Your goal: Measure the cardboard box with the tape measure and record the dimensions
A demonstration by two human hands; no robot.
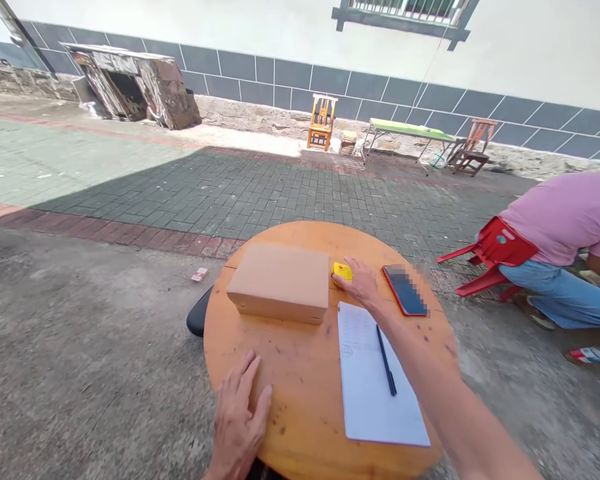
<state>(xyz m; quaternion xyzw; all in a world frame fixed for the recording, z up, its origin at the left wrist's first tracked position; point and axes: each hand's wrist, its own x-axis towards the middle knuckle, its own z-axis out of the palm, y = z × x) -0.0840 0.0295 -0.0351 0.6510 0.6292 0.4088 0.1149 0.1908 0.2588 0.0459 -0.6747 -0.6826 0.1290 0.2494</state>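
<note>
My right hand (361, 283) reaches across the round wooden table (300, 373). Its fingers and thumb close on a small yellow tape measure (341, 271) lying on the tabletop, and part of it is hidden behind them. Just left of it lies a closed brown cardboard box (283, 277). My left hand (240, 413) rests flat on the near left of the tabletop, fingers stretched out, holding nothing. Beneath my right forearm are white paper sheets (360, 393) with a black pen (387, 360) across them.
A phone (405, 290) with a red edge lies right of my right hand. Beyond the table's right side, a person in a pink shirt (570, 213) sits on a red plastic chair (510, 247). Wooden chairs and a green folding table (410, 128) stand by the far wall.
</note>
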